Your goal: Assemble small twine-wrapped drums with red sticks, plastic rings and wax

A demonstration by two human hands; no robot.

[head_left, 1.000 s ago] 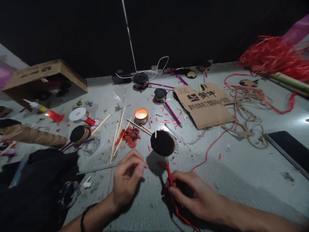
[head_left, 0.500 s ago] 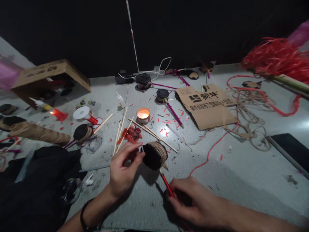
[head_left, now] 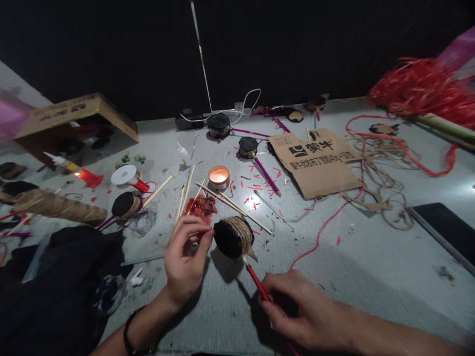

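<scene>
A small rattle drum has black faces, a rim wound with twine and a stick handle wrapped in red. My right hand is closed around that red handle, holding the drum above the table. At the drum's left edge, my left hand pinches thumb and fingertips together. What lies in that pinch, if anything, is too small to make out. A red cord runs over the table from near my right hand. Behind the drum are thin wooden sticks and a lump of red wax-like material.
A lit candle in a tin burns beyond the sticks. Further right lie a torn cardboard piece, tangled twine and a phone. Leftward are a ribbon spool, another drum, black cloth and a cardboard box.
The small pale piece that showed between my left thumb and finger is no longer visible; that pinch looks tighter. My right hand keeps its hold. The whole view has shifted slightly.
</scene>
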